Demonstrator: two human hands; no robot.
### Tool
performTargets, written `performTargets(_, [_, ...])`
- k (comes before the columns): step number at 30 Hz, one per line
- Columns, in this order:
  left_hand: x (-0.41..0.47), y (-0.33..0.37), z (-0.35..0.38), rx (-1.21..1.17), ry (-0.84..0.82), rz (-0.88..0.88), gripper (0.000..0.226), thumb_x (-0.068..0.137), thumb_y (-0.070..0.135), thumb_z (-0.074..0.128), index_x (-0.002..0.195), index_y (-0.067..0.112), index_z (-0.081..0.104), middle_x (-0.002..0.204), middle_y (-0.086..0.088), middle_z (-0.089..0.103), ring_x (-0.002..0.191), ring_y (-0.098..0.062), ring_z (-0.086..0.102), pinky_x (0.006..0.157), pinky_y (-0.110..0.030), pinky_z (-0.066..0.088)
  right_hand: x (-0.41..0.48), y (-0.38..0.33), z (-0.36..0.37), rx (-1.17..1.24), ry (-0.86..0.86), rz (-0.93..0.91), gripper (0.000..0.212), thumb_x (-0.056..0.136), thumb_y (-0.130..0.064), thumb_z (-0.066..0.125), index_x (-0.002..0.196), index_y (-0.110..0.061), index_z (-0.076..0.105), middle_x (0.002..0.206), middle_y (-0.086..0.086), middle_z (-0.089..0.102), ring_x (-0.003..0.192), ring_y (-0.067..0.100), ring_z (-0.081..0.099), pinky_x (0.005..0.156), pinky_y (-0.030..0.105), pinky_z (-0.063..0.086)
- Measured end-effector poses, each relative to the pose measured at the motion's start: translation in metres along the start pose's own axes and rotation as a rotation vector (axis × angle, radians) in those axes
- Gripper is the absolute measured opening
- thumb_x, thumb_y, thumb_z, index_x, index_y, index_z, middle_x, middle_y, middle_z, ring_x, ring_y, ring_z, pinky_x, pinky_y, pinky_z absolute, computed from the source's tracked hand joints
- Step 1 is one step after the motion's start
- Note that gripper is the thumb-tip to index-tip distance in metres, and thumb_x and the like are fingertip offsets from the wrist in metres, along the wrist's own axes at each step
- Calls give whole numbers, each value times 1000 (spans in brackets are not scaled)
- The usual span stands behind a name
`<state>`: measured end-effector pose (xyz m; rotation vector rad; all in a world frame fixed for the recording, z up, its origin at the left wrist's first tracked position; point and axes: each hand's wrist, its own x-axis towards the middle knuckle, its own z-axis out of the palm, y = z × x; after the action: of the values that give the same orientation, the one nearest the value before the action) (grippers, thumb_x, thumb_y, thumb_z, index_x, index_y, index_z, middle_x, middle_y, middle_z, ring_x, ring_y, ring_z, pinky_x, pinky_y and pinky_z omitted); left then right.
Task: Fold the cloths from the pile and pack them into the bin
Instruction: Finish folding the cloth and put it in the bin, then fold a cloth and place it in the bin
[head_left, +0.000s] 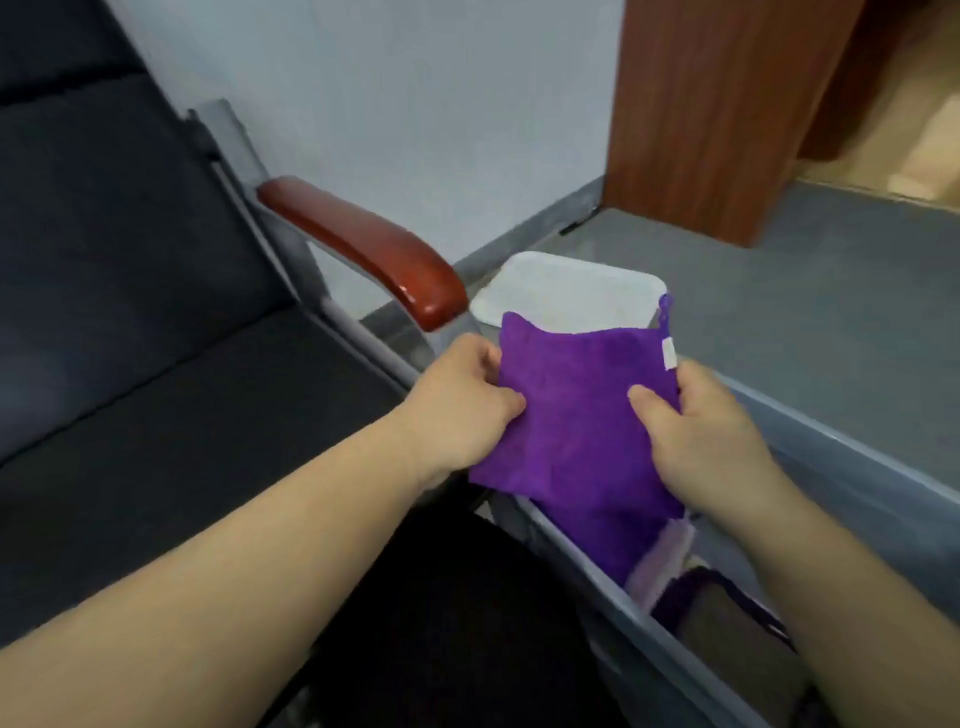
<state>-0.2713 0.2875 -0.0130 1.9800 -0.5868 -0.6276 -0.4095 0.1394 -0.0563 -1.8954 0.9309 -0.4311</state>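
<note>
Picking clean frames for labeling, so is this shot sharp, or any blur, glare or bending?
Head view: soft throughout, the purple cloth shows little weave. Head view: small glare on the red armrest. Head view: wide-angle stretch swells the forearms near the bottom edge; light flat, shadows faint.

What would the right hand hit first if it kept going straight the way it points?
The right hand grips the purple cloth, which would travel with it. Beyond, probably the white tub, though that seems to sit lower, so it might pass above.
</note>
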Motion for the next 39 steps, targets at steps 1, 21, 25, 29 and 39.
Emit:
performTargets(1, [8, 4, 25, 40, -68, -2, 33, 63, 20, 60, 95, 17, 54, 92, -13, 71, 88, -38, 71, 80, -61, 58, -3, 23, -17, 6, 32, 62, 17, 104, -34, 54, 97, -19, 58, 91, 1, 68, 84, 23, 65, 74, 39, 51])
performTargets(21, [48, -52, 225, 847, -613, -21, 51, 92, 27, 65, 137, 20, 43, 122, -9, 65, 104, -24, 65, 93, -39, 54, -61, 234, -104, -337, -241, 706, 62, 102, -43, 55, 150, -9, 36, 134, 10, 60, 99, 21, 56, 84, 33, 48])
performTargets(25, [49, -23, 173, 878, -521, 51, 48, 83, 39, 69, 124, 30, 46, 111, 2, 66, 101, -21, 66, 92, -40, 54, -30, 187, -83, -360, -244, 382, 62, 100, -45, 59, 153, -21, 39, 151, 4, 52, 130, 23, 54, 102, 34, 44])
performTargets(29, [27, -7, 88, 787, -252, 135, 51, 87, 39, 72, 130, 31, 48, 114, 11, 61, 99, -12, 63, 89, -33, 51, -4, 118, -44, -325, -269, 70, 54, 96, -45, 64, 145, -29, 49, 146, -6, 54, 130, 16, 54, 104, 33, 44])
performTargets(39, [-98, -64, -134, 535, 362, -31, 48, 89, 42, 71, 129, 43, 45, 118, 20, 57, 108, 2, 58, 91, -25, 49, -16, -109, 103, -308, -520, -530, 41, 97, -46, 62, 136, -38, 54, 139, -20, 50, 111, 3, 58, 95, 32, 52])
